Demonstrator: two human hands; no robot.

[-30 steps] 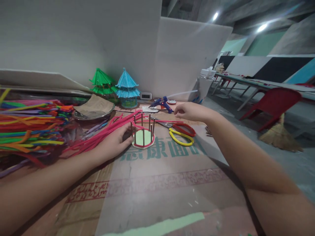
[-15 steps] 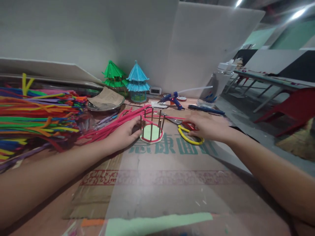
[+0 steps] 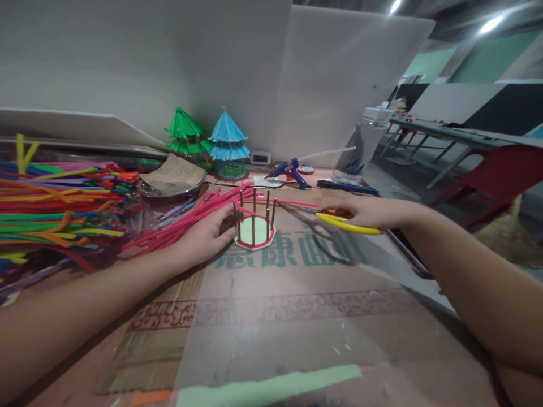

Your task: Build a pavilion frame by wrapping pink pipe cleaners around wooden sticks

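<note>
A small craft model stands upright on the cardboard, its pale green base (image 3: pixel 253 232) edged in pink and set with several brown posts (image 3: pixel 253 217). Bent round the left side of this base, the fingers of my left hand (image 3: pixel 211 230) grip it; a pink pipe cleaner runs close by them. My right hand (image 3: pixel 350 211) is closed on a pair of scissors (image 3: pixel 348 224) with yellow and red handles, lifted slightly, blades pointing left toward the model. Behind the posts, a pink pipe cleaner (image 3: pixel 292 202) stretches rightward near the blades.
A bundle of pink pipe cleaners (image 3: pixel 186 226) lies beside my left hand, with many coloured ones (image 3: pixel 63 203) further left. At the back stand a green pagoda (image 3: pixel 186 133), a blue pagoda (image 3: pixel 229 144), a glue gun (image 3: pixel 291 171) and a plastic bottle (image 3: pixel 358 147).
My right hand has raised and turned the scissors, which lay flatter on the cardboard before. My left hand stays at the model. The whole view has shifted slightly.
</note>
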